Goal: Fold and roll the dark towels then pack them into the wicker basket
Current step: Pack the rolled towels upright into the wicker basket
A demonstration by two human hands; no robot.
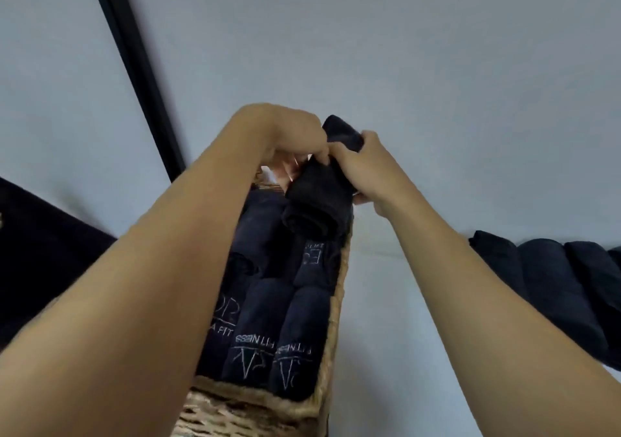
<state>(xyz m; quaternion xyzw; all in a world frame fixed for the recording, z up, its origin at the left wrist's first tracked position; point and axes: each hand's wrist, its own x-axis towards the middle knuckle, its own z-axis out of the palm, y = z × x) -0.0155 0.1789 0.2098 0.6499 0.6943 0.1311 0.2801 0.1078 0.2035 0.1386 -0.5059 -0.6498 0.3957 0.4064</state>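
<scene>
Nearest the camera, below and short of the grips, the coarse braided rim of a wicker basket (255, 399) frames a tight pack of rolled navy towels (265, 319). They are plump terry cylinders lying side by side, with white stitched lettering that includes "FITNESS". Two bare forearms reach over the basket to its far end. There the left grip (294, 137) curls its fingers down over the top of a dark rolled towel (319, 198), while the right grip (366, 168) wraps thumb and fingers round the roll's upper right side. The two grips meet on the roll. It hangs tilted, its spiral end facing the camera, just above the packed towels at the basket's far right corner; whether it touches them cannot be told. Right of the grips, a row of loose rolled dark towels (554, 285) lies on the pale, smooth surface (403, 302). Left of the grips spreads a dark flat cloth (40, 245). Farther left and beyond, a straight black strip (134, 67) runs away past the grips.
</scene>
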